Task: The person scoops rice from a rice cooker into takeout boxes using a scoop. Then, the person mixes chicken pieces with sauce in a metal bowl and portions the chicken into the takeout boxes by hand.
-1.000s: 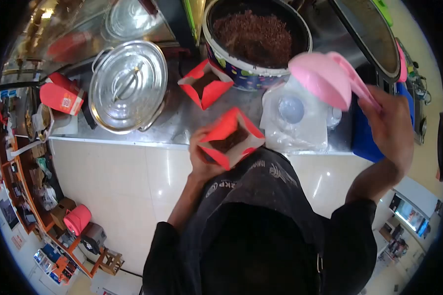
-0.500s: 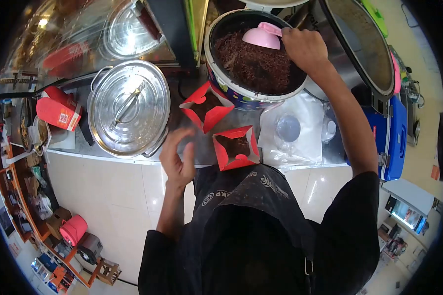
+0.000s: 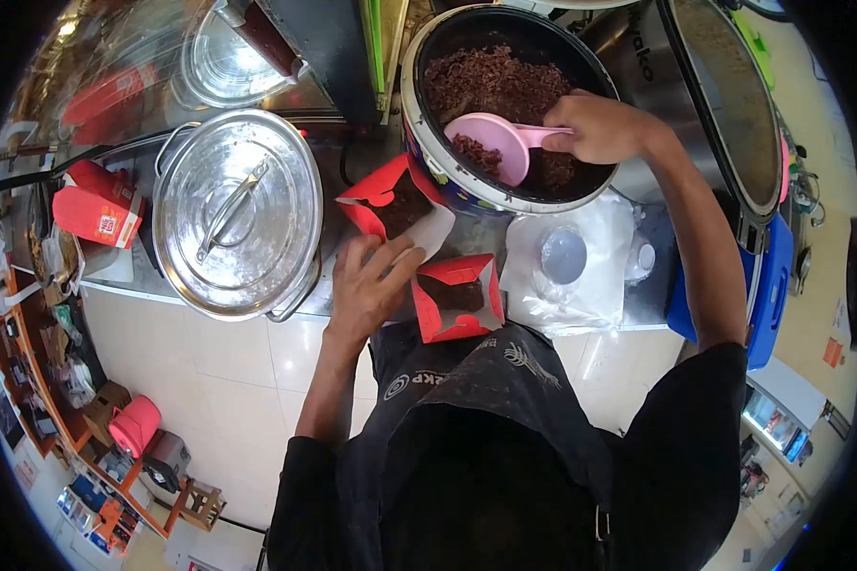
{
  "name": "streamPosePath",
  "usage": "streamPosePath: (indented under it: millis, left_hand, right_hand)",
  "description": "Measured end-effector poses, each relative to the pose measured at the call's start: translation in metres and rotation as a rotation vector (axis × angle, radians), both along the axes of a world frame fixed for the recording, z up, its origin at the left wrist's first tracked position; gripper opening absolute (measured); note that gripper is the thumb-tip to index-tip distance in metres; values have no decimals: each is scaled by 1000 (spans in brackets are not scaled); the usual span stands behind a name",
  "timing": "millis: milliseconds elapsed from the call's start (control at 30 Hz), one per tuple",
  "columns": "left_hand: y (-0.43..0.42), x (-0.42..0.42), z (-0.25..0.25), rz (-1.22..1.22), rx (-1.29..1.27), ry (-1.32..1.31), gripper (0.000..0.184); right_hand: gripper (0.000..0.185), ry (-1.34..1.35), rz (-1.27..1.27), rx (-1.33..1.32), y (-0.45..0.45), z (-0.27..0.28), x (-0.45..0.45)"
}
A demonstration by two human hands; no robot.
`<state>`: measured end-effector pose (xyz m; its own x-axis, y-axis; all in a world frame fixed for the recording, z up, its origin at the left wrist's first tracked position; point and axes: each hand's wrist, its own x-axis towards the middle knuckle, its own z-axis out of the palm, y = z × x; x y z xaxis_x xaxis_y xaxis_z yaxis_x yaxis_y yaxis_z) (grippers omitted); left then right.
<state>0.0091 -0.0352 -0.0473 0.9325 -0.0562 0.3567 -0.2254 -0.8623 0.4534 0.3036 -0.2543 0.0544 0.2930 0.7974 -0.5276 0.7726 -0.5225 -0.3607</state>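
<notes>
My right hand (image 3: 600, 129) is closed around the handle of a pink scoop (image 3: 516, 145). The scoop is tilted over the near part of a deep round pot (image 3: 457, 171), with some dark reddish-brown grains, like cooked rice (image 3: 495, 81), in its bowl. At the near side of a red paper box (image 3: 371, 217), my left hand (image 3: 364, 290) has its fingers curled over the edge; the thumb is mostly hidden. Dark food shows inside that box. Just nearer to me, a second red box (image 3: 433, 319) stands open, also with dark food in it.
A lidded metal pot (image 3: 233, 214) stands on the left, with red folded cartons (image 3: 95, 211) beyond it. Right of the boxes lie clear plastic bags (image 3: 571, 295) with a round plastic cup or lid (image 3: 564, 255). A large steel vessel (image 3: 638, 71) and a blue cooler (image 3: 776, 285) are farther right.
My right hand has turned the scoop upright and brought it nearer to me, with grains in it. My left hand has moved up onto the upper red box, whose white inner flap now shows.
</notes>
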Motion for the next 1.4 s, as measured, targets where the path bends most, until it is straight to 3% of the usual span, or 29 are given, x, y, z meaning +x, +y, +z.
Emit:
streamPosePath:
  millis: [67, 167, 267, 467, 567, 733, 833, 1000, 1100, 1300, 1400]
  left_hand:
    - [-1, -6, 2, 45, 31, -19, 33]
    - [3, -2, 18, 39, 53, 13, 35]
    - [11, 8, 24, 3, 92, 59, 36]
    - [18, -3, 22, -90, 83, 9, 36]
    - [19, -12, 25, -139, 149, 5, 34]
    - [25, -13, 23, -185, 160, -91, 36]
    - [21, -23, 21, -181, 182, -133, 39]
    - [14, -34, 8, -117, 157, -184, 41]
    - [17, -33, 8, -67, 136, -214, 41]
    - [19, -34, -6, -24, 97, -274, 40]
    - [15, -33, -8, -13, 87, -320, 36]
  right_hand:
    - [26, 135, -71, -66, -3, 3, 6]
    - [29, 374, -373, -110, -8, 14, 2]
    - [28, 403, -520, -55, -10, 36, -5]
    - [34, 665, -591, 78, -23, 63, -22]
    - [37, 585, -563, 7, -13, 71, -53]
    - [34, 490, -309, -88, 16, 60, -92]
    - [31, 64, -126, 46, 30, 35, -115]
    - [22, -639, -174, 149, 46, 22, -180]
    - [20, -674, -69, 75, 41, 22, -192]
    - [18, -671, -212, 231, 29, 37, -187]
    - [19, -658, -163, 172, 28, 56, -186]
